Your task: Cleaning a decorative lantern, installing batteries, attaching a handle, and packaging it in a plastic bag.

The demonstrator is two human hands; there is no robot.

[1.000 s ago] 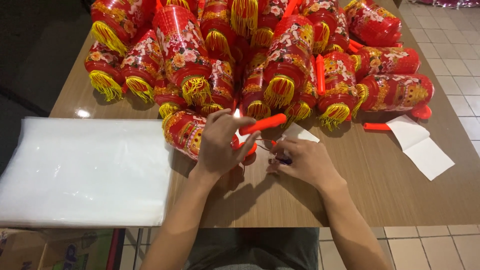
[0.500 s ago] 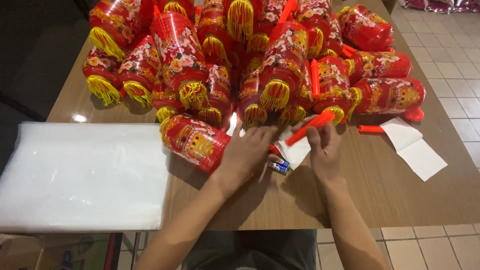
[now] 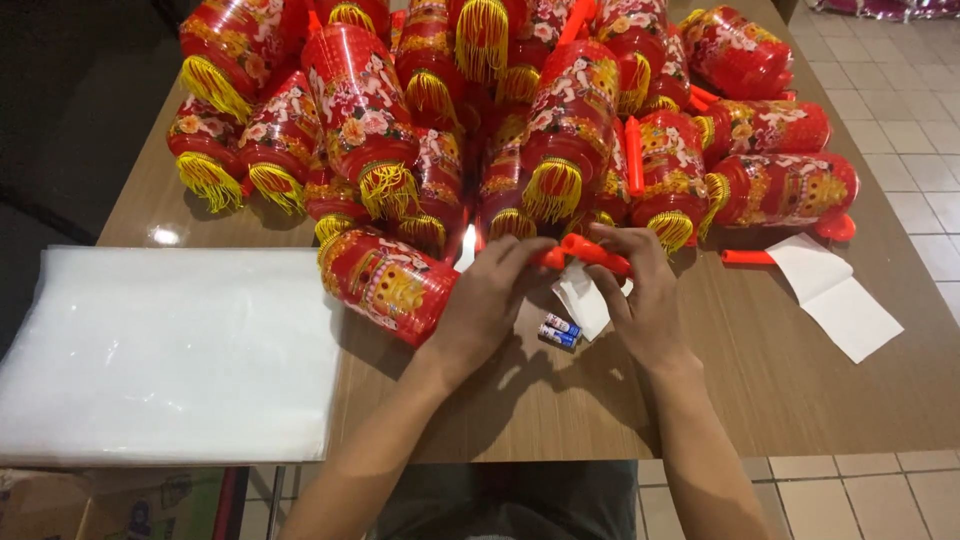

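A stack of clear plastic bags (image 3: pixel 165 350) lies on the brown wooden table (image 3: pixel 780 370), well left of the fingers. A red lantern (image 3: pixel 388 283) lies on its side just left of the left hand (image 3: pixel 490 300), whose fingers pinch one end of an orange stick (image 3: pixel 585 252). The right hand (image 3: pixel 640 290) grips the stick's other end. Two small batteries (image 3: pixel 559 332) lie on the table below the fingers. Beyond the fingers, red lanterns with yellow tassels (image 3: pixel 520 110) are heaped. A white paper sheet (image 3: pixel 835 295) lies right; pale floor tiles (image 3: pixel 900 90) lie beyond.

The orange stick (image 3: pixel 585 250) is partly hidden by the fingers of both hands. The topmost lanterns (image 3: pixel 480 30) are cut off by the upper edge. The clear plastic sheets (image 3: pixel 160 350) are cropped at the left.
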